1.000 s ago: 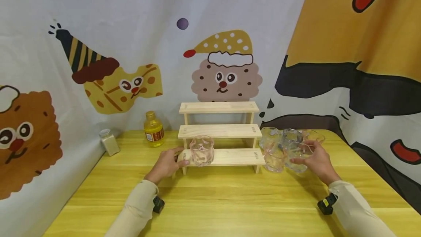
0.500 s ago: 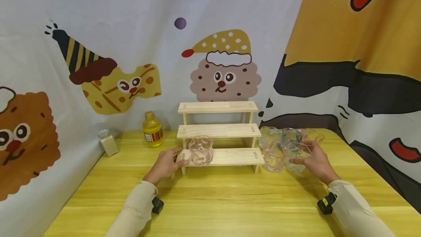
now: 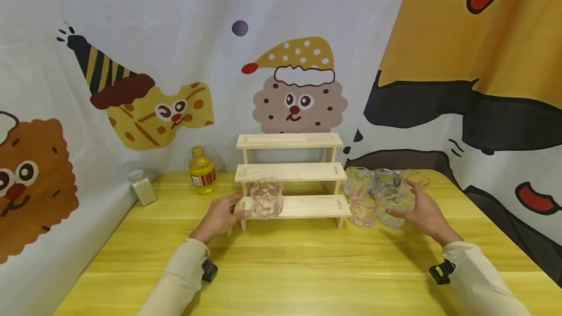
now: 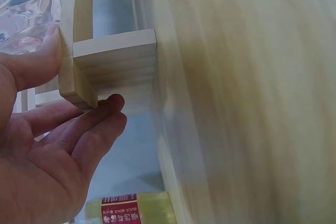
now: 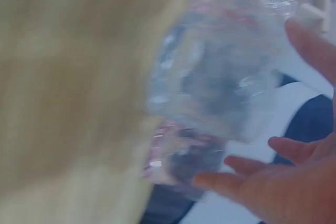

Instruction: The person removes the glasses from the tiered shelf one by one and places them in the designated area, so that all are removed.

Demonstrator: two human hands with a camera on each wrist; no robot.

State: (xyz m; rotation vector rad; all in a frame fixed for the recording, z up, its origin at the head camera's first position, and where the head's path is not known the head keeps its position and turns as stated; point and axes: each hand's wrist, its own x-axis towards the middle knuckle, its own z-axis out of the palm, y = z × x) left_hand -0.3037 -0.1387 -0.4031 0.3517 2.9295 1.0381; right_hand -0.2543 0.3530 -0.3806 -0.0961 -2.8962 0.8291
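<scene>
My left hand (image 3: 218, 217) grips the left end of the lowest step of a three-step wooden display stand (image 3: 307, 205). In the left wrist view its thumb lies on top of the board and its fingers are below. Near that thumb, a pinkish clear glass (image 3: 267, 199) stands upright on the step. My right hand (image 3: 428, 213) is beside a clear glass (image 3: 394, 208) on the table, right of the stand. The blurred right wrist view shows its thumb and fingers spread, with a gap to this glass (image 5: 215, 77).
More wavy glasses cluster by the stand's right side: a pink one (image 3: 362, 210), a clear one (image 3: 357, 182), a bluish one (image 3: 386, 179) and another pinkish one (image 3: 414, 178). An oil bottle (image 3: 202, 172) and a small jar (image 3: 143, 188) stand left. A printed curtain (image 3: 175, 23) hangs behind.
My right hand has loosened from the clear glass, its fingers and thumb spreading and shifting slightly right. The left hand keeps its hold on the step.
</scene>
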